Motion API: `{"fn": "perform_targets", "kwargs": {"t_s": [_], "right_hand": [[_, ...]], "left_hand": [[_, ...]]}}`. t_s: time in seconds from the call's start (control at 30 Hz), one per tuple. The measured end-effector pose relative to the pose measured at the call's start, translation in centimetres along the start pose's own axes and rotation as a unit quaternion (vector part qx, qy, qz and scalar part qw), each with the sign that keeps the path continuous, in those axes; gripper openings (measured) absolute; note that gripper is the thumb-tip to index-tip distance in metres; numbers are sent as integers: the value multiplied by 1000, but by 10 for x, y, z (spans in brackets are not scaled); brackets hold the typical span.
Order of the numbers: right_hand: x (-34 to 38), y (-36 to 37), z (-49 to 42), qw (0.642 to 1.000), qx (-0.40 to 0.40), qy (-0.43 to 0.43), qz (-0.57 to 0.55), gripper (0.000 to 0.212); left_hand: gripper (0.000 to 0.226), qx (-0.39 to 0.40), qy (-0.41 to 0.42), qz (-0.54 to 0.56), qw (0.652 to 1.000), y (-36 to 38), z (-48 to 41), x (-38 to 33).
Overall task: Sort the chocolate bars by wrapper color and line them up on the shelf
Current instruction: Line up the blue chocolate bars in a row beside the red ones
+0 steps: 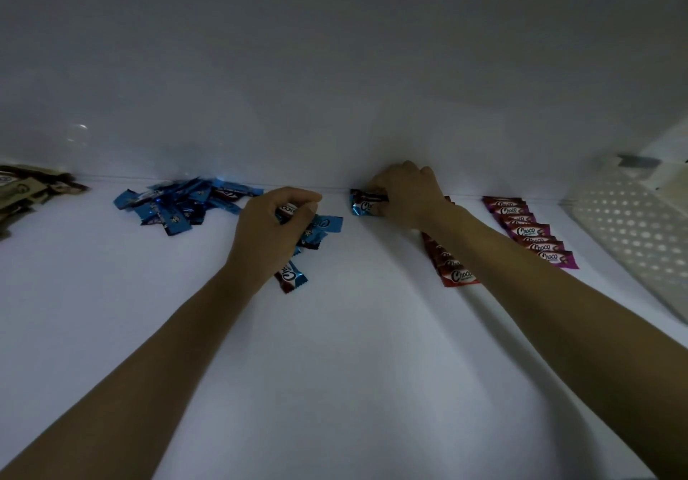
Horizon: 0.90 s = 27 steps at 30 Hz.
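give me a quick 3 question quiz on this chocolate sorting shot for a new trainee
1. True or false: the right hand holds a blue bar at the back of the shelf, left of the red row.
2. Which row lies furthest right? A red row, B purple row, C blue row.
3. Fill the gap: the left hand grips a bunch of bars wrapped in ___.
Key: 1 true; 2 B; 3 blue.
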State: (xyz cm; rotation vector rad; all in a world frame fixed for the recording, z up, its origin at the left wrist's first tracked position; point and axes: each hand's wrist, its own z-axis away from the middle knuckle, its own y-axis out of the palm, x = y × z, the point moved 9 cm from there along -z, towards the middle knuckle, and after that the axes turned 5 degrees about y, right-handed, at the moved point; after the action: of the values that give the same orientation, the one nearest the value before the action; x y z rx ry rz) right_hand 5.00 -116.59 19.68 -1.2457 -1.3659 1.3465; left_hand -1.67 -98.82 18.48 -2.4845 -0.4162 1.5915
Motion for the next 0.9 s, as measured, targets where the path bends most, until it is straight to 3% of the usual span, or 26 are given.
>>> {"fn": "perform_targets", "kwargs": {"t_s": [0.27, 0.43, 0.7, 0.9], "right_hand": [[3, 5, -3, 1000, 28, -8, 8, 29], [-2, -2, -1, 1000, -10, -6, -24, 22], [-5, 5, 3, 998, 16, 3, -56, 26], [-7, 1, 7, 999, -21, 3, -44, 22]], "left_hand": [[13, 1, -5, 10, 1000, 0, 1, 3], [13, -2, 1, 10, 1000, 0, 0, 3], [14, 0, -2, 10, 1000, 0, 0, 3], [14, -1, -5, 7, 1000, 0, -1, 2]]}}
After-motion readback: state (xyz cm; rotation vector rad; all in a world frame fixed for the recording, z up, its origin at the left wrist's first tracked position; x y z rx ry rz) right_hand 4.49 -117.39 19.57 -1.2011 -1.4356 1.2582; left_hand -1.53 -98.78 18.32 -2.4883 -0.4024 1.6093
